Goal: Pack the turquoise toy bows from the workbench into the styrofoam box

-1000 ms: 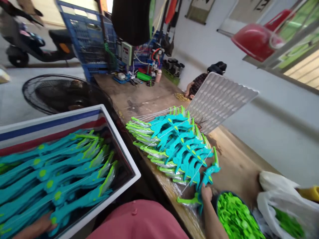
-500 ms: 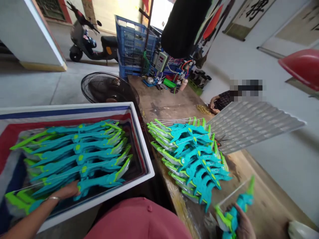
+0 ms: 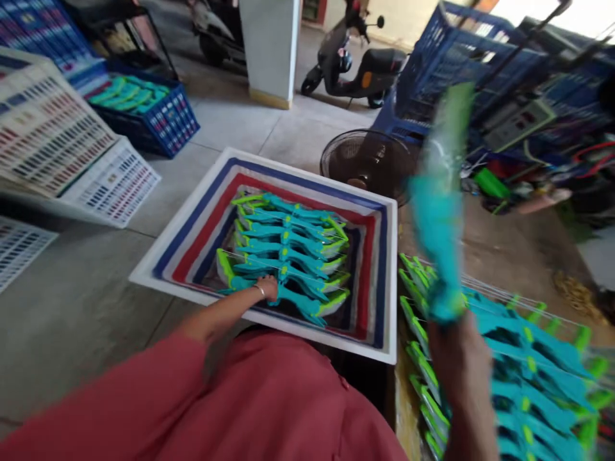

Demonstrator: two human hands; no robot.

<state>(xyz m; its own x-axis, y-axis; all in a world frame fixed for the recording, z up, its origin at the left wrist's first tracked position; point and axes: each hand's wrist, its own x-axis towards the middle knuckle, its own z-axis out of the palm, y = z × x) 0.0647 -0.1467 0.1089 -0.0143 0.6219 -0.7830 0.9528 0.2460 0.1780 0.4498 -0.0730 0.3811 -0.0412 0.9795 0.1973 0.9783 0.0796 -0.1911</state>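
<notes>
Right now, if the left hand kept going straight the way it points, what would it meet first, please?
The left hand already rests on the nearest teal toy bow in the striped box. Pointing across the box, it would probably slide along that bow toward its green tip and then the box's far wall, though depth is unclear.

Teal-and-lime toy bows (image 3: 288, 246) in a red-, white- and blue-striped bin (image 3: 202, 230)

Daylight enters from twelve to two o'clock, glaring white at the top-right corner. The raised toy bow (image 3: 439, 205) and right hand (image 3: 454, 349) smear with motion blur. Edges bend from wide-angle distortion.
</notes>
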